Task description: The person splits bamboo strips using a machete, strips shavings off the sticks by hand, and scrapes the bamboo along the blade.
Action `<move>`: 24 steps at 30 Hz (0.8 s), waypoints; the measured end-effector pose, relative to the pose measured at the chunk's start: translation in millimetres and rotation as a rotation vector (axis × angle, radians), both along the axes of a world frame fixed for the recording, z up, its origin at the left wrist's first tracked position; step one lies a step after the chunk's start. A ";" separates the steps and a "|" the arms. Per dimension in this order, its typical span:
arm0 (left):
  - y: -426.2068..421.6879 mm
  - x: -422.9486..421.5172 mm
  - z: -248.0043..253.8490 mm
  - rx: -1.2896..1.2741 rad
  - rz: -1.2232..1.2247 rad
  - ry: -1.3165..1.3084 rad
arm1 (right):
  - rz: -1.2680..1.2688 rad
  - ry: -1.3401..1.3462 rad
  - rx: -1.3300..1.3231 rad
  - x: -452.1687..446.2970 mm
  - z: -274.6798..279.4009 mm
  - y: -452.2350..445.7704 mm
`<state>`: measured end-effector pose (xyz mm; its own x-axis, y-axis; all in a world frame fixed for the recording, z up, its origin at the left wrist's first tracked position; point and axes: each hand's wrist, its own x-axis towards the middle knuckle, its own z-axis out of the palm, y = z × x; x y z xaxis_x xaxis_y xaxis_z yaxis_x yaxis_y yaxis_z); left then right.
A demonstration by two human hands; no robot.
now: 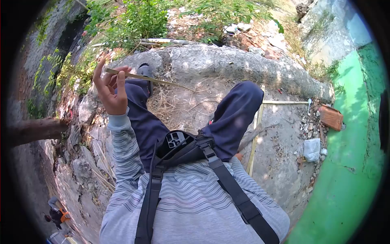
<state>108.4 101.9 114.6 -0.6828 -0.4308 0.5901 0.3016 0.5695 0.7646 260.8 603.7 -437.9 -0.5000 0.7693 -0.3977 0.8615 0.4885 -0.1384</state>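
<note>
My left hand [110, 90] is raised at the left, its thumb and fingers closed on one end of a thin, flat bamboo strip [156, 79]. The strip slants down to the right, and its far end hangs over dry shavings [166, 101] between my legs. Low beside my right thigh, only a little of my right hand [239, 156] shows; its fingers are mostly hidden. A grey piece of wood [248, 139] lies close to it, but I cannot make out whether the hand grips it. Long pale strips [254, 142] lie beside that wood.
A low stone ledge [227, 61] curves in front of me, with plants [146, 20] and litter beyond. At the right are a brick [331, 117], a white block [312, 149] and a green wall [345, 162]. A trunk [38, 131] juts in from the left. Another person [57, 214] is far lower left.
</note>
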 end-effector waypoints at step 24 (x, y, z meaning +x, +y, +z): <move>-39.4 -76.9 13.5 0.509 -0.435 0.248 | -0.013 0.765 -0.887 -121.2 379.3 1.6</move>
<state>31.6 62.5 128.2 -0.7273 -0.4134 0.5478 0.6194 -0.0516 0.7834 139.6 605.3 -58.6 -0.8358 0.3800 -0.3964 0.4100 -0.0481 -0.9108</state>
